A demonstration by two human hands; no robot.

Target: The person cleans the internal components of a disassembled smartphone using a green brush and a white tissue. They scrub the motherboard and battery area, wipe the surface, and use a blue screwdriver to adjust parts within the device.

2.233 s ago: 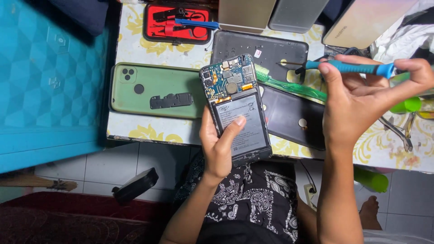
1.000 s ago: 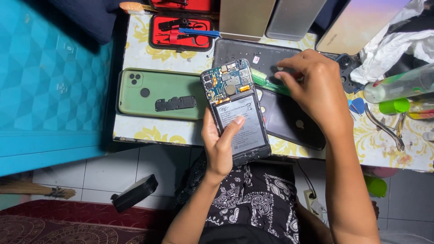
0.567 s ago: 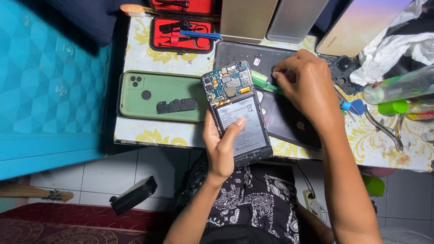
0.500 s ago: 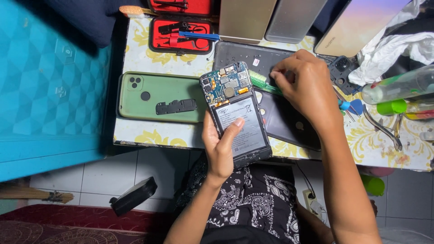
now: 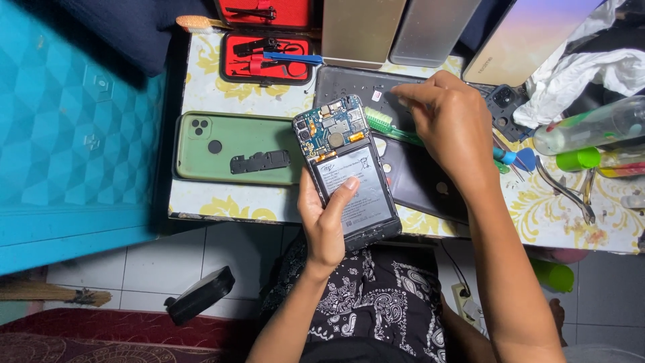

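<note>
My left hand (image 5: 326, 228) holds an opened phone (image 5: 346, 171) with its back off, so the circuit board and battery show; my thumb lies on the battery. My right hand (image 5: 447, 128) reaches over a dark grey back cover (image 5: 349, 81) lying on the table, its fingertips pinched together low over the cover. Whether anything small is between them is hidden. A green brush (image 5: 383, 124) lies just under that hand. A blue-handled screwdriver (image 5: 514, 158) lies on the table to its right.
A green back cover (image 5: 235, 138) with a black bracket (image 5: 259, 161) lies left of the phone. A red tool case (image 5: 269, 57), gold (image 5: 363, 30) and silver (image 5: 433, 30) phones stand behind. Bottle (image 5: 591, 128), pliers (image 5: 568, 191), white cloth (image 5: 584, 74) at right.
My right hand put down the blue screwdriver it held up and moved left and down over the dark cover. The left hand keeps the phone almost still.
</note>
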